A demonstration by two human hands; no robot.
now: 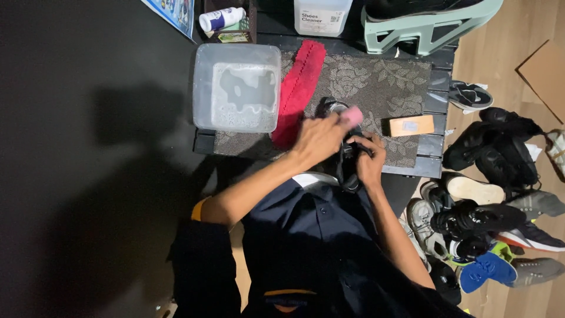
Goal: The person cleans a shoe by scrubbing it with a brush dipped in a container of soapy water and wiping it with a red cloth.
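My left hand [318,138] is closed around a pink brush or sponge [353,116] and presses it against a dark shoe [343,171] over the patterned mat [388,82]. On the shoe's right side, my right hand [371,160] grips it and holds it steady. Most of the shoe is hidden under both hands. Just left of my left hand lies a red cloth [300,82].
A clear plastic tub [203,88] of soapy water stands at the mat's left end. A wooden brush block [411,125] lies to the right. Bottles [321,15] and a green shoe rack [424,26] stand behind. Several shoes [482,218] are piled on the floor at right.
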